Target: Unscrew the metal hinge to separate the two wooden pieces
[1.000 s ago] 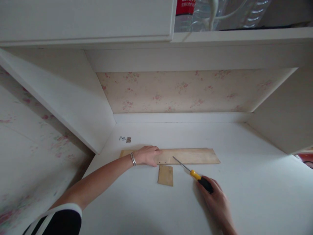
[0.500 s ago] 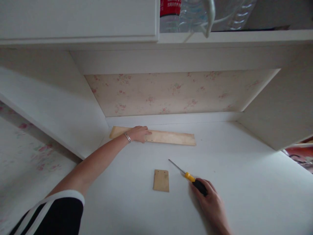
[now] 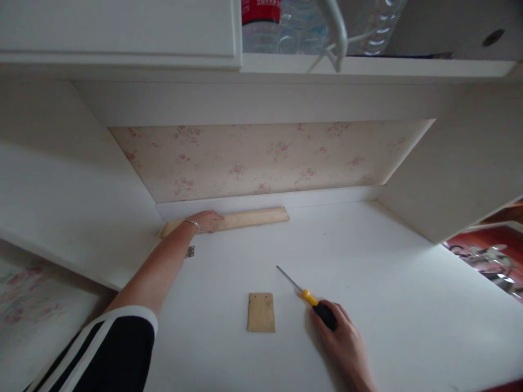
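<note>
My left hand (image 3: 207, 221) rests flat on a long pale wooden strip (image 3: 253, 218) that lies against the back edge of the white desk (image 3: 388, 283), under the flowered back wall. My right hand (image 3: 345, 343) grips the black and yellow handle of a screwdriver (image 3: 307, 298), whose thin metal shaft points up and left over the desk. A small rectangular wooden piece (image 3: 261, 312) lies flat just left of the screwdriver, untouched. A small metal hinge (image 3: 189, 251) sits on the desk beside my left forearm.
White cabinet side panels rise at left (image 3: 61, 185) and right (image 3: 461, 174) of the desk recess. A shelf above holds clear plastic bottles (image 3: 294, 22). A closed white cabinet door (image 3: 118, 27) is at upper left.
My left hand has pushed the long wooden strip away from the small piece to the back of the desk and leftwards. My right hand with the screwdriver stayed near the front.
</note>
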Demonstrator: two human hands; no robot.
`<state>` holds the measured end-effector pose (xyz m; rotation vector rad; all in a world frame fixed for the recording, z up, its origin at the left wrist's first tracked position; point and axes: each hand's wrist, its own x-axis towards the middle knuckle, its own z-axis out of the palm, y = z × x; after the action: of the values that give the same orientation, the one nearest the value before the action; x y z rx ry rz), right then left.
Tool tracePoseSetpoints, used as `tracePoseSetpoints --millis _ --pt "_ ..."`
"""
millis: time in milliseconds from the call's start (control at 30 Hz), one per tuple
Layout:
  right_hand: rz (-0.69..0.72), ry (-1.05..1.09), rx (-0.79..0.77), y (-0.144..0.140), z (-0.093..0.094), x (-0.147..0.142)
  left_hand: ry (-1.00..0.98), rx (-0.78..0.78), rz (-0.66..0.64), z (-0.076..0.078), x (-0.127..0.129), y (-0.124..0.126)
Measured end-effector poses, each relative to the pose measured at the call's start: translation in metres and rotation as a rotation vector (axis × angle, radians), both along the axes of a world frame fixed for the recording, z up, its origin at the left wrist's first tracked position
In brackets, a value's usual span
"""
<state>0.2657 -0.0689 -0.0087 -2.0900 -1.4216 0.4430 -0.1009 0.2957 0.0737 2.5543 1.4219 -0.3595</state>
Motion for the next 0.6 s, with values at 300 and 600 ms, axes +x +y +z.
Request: tracePoseSetpoints --millis 300,600 --pt "-0.003 0.018 -0.012 -0.001 -0.001 0.0 -0.149 0.124 -0.087 0.013 0.058 -0.109" --pt "0.006 -0.02 -0.08 -0.003 -0.007 0.002 -0.468 0.048 -0.508 -0.027 0.103 -0.299"
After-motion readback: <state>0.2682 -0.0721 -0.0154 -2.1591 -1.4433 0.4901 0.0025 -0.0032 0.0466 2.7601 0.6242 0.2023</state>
